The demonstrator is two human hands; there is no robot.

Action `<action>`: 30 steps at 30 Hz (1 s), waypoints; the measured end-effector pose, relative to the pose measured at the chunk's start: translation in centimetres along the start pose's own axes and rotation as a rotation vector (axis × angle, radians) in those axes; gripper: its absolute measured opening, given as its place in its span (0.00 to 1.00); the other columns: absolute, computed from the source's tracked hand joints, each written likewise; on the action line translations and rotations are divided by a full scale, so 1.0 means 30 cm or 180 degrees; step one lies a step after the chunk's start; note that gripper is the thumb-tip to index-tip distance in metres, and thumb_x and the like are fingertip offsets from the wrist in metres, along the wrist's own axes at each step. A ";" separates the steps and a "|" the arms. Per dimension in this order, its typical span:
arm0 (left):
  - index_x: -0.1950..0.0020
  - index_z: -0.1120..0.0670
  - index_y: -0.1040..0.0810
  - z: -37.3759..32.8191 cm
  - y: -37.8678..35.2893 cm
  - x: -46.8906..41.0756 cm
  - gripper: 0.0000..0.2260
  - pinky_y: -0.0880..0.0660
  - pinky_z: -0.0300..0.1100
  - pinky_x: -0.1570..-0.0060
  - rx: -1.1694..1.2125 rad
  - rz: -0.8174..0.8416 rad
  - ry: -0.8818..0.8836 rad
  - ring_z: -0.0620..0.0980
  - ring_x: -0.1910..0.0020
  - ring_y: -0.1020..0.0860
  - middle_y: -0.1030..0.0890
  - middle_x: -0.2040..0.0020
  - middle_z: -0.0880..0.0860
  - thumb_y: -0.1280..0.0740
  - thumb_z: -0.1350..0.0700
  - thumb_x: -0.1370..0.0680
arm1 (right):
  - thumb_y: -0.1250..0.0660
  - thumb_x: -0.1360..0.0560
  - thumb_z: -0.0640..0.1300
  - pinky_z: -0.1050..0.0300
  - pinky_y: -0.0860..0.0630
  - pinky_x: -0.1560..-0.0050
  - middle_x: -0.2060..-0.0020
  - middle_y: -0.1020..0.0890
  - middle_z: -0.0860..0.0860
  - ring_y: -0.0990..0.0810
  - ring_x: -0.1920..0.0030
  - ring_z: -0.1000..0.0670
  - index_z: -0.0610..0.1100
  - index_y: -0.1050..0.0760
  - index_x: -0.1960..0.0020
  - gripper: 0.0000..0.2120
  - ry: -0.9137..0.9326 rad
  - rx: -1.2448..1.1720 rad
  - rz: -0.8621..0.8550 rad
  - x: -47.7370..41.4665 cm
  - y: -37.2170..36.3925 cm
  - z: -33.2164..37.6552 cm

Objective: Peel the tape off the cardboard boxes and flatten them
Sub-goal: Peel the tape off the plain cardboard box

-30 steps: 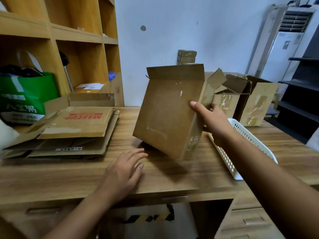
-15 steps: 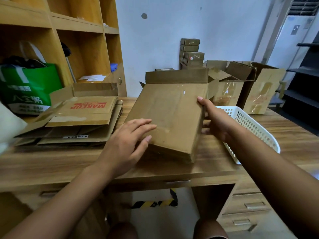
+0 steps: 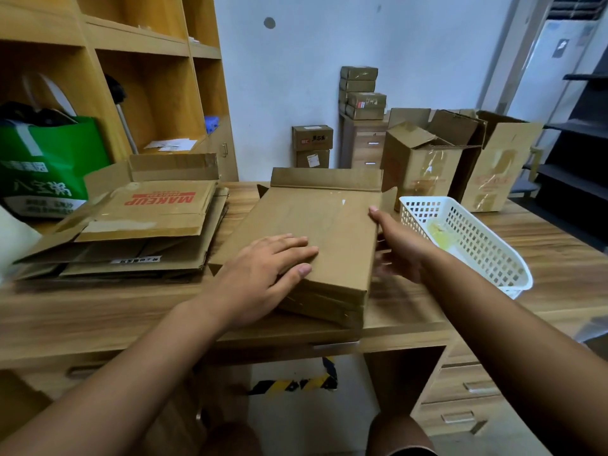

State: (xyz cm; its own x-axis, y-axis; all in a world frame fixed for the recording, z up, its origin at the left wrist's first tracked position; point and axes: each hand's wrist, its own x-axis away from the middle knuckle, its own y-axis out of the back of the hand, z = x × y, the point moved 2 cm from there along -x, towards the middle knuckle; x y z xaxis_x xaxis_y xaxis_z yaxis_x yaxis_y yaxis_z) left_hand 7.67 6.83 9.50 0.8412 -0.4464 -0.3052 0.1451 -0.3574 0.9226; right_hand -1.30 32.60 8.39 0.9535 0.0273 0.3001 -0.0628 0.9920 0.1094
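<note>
Left grip (image 3: 263, 274) is wide open, palm down and fingers straight, pressing flat on the top face of the cardboard box (image 3: 316, 225). The right grip (image 3: 399, 250) has hold of the box's right edge, thumb laid over the top and fingers curled lower along the side (that part's blurry, so can't say how tight). The box is squashed nearly flat and lies in the middle of the wooden surface (image 3: 98, 307). Its near end sits close to the front edge and a top flap sticks up at the far end. Just to its left is a stack of flattened cardboard (image 3: 138, 232), the top sheet printed MAKEUP in red, upside down from here. Just right of the right grip is a white plastic basket (image 3: 477, 245) with a wad of yellowish clear tape (image 3: 439, 236) in it. Behind the basket are two opened upright boxes (image 3: 424, 166), shiny tape showing on their fronts. Far left there's a green bag (image 3: 46, 166) in the wooden shelf unit (image 3: 148, 44). Back by the wall, small boxes (image 3: 362, 93) are piled on a drawer cabinet (image 3: 362, 146), with two more cartons (image 3: 312, 146) stacked beside it.
</note>
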 end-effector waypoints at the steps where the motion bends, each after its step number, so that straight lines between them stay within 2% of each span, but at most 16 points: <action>1: 0.24 0.35 0.38 0.002 -0.004 -0.006 0.28 0.45 0.40 0.27 0.0016 0.0049 0.0014 0.35 0.24 0.44 0.37 0.23 0.36 0.57 0.32 0.22 | 0.40 0.23 0.70 0.60 0.25 0.74 0.52 0.22 0.43 0.22 0.66 0.48 0.42 0.25 0.35 0.33 -0.0018 0.0041 -0.0015 -0.003 0.002 -0.006; 4: 0.24 0.35 0.38 0.006 -0.024 -0.014 0.28 0.44 0.39 0.29 0.0015 0.0125 0.0038 0.33 0.25 0.45 0.37 0.23 0.36 0.57 0.32 0.22 | 0.41 0.20 0.67 0.59 0.23 0.71 0.50 0.19 0.43 0.18 0.61 0.47 0.42 0.25 0.37 0.29 -0.0051 0.0097 -0.0062 -0.010 0.007 -0.026; 7: 0.24 0.34 0.40 0.009 -0.047 -0.015 0.29 0.48 0.38 0.28 0.0016 0.0167 0.0072 0.32 0.26 0.48 0.39 0.23 0.36 0.58 0.31 0.23 | 0.40 0.21 0.67 0.55 0.18 0.60 0.45 0.17 0.40 0.16 0.51 0.43 0.40 0.24 0.35 0.32 0.0066 0.0266 -0.0308 -0.037 0.020 -0.042; 9: 0.24 0.33 0.41 0.008 -0.055 -0.017 0.29 0.50 0.38 0.28 0.0016 0.0184 0.0097 0.31 0.26 0.48 0.40 0.23 0.35 0.58 0.30 0.24 | 0.41 0.21 0.67 0.52 0.17 0.55 0.42 0.18 0.38 0.16 0.51 0.44 0.41 0.23 0.37 0.31 0.0176 0.0448 -0.0423 -0.040 0.030 -0.051; 11: 0.25 0.32 0.41 0.010 -0.057 -0.020 0.29 0.50 0.38 0.28 0.0015 0.0187 0.0120 0.32 0.25 0.48 0.41 0.24 0.34 0.59 0.30 0.24 | 0.40 0.19 0.63 0.48 0.17 0.46 0.41 0.18 0.40 0.18 0.50 0.45 0.43 0.23 0.37 0.26 0.0340 0.0603 -0.0416 -0.013 0.035 -0.049; 13: 0.25 0.32 0.41 0.011 -0.053 -0.022 0.29 0.48 0.39 0.28 0.0024 0.0146 0.0121 0.33 0.25 0.46 0.40 0.24 0.34 0.58 0.30 0.24 | 0.37 0.18 0.56 0.51 0.21 0.41 0.39 0.19 0.46 0.19 0.45 0.48 0.44 0.24 0.33 0.21 0.0751 0.1083 -0.0468 0.038 0.043 -0.033; 15: 0.26 0.31 0.41 0.009 -0.052 -0.021 0.27 0.47 0.40 0.27 0.0047 0.0115 0.0112 0.33 0.25 0.45 0.39 0.24 0.34 0.58 0.30 0.24 | 0.33 0.19 0.50 0.59 0.28 0.42 0.38 0.23 0.50 0.23 0.44 0.54 0.44 0.28 0.29 0.21 0.1413 0.1818 -0.0681 0.098 0.060 -0.012; 16: 0.26 0.31 0.40 0.008 -0.050 -0.020 0.27 0.46 0.40 0.27 0.0062 0.0107 0.0118 0.32 0.25 0.45 0.38 0.25 0.34 0.57 0.30 0.24 | 0.33 0.20 0.49 0.60 0.30 0.42 0.37 0.25 0.51 0.25 0.43 0.55 0.46 0.28 0.28 0.22 0.1732 0.2148 -0.0839 0.129 0.072 -0.005; 19: 0.27 0.31 0.39 0.008 -0.049 -0.021 0.26 0.44 0.41 0.27 0.0091 0.0055 0.0106 0.31 0.26 0.44 0.38 0.26 0.33 0.56 0.30 0.23 | 0.32 0.22 0.50 0.55 0.30 0.37 0.34 0.27 0.51 0.29 0.34 0.50 0.48 0.29 0.27 0.24 0.2289 0.2932 -0.1370 0.189 0.132 -0.002; 21: 0.27 0.31 0.38 0.014 -0.048 -0.022 0.25 0.41 0.43 0.27 0.0128 0.0025 0.0109 0.32 0.26 0.43 0.37 0.26 0.33 0.54 0.30 0.23 | 0.31 0.23 0.51 0.50 0.34 0.30 0.31 0.28 0.47 0.32 0.29 0.47 0.47 0.31 0.25 0.28 0.2151 0.3320 -0.1461 0.188 0.185 -0.018; 23: 0.27 0.32 0.35 0.023 -0.045 -0.024 0.26 0.38 0.46 0.27 0.0253 0.0034 0.0155 0.34 0.25 0.40 0.35 0.26 0.34 0.53 0.30 0.23 | 0.30 0.24 0.51 0.50 0.37 0.26 0.30 0.29 0.46 0.34 0.27 0.45 0.47 0.32 0.24 0.30 0.1901 0.3561 -0.1386 0.174 0.234 -0.049; 26: 0.27 0.35 0.32 0.033 -0.041 -0.028 0.25 0.33 0.53 0.28 0.0354 -0.0010 0.0164 0.37 0.26 0.37 0.32 0.26 0.35 0.51 0.32 0.22 | 0.31 0.23 0.49 0.50 0.37 0.27 0.29 0.29 0.45 0.33 0.28 0.44 0.46 0.33 0.24 0.30 0.1770 0.3729 -0.1276 0.158 0.280 -0.098; 30: 0.28 0.35 0.31 0.039 -0.042 -0.032 0.25 0.31 0.54 0.30 0.0379 -0.0008 0.0224 0.37 0.26 0.36 0.32 0.27 0.34 0.50 0.32 0.22 | 0.32 0.23 0.45 0.48 0.34 0.28 0.31 0.27 0.45 0.30 0.30 0.44 0.45 0.31 0.24 0.28 0.1850 0.3686 -0.1313 0.143 0.326 -0.124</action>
State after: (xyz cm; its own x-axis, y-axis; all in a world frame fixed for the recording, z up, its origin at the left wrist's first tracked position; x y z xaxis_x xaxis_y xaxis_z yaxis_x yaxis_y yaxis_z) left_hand 6.05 6.75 8.36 0.8760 -0.3881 -0.2863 0.0879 -0.4552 0.8861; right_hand 3.26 42.87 7.23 0.9304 0.0893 -0.3555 0.3197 0.2771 0.9061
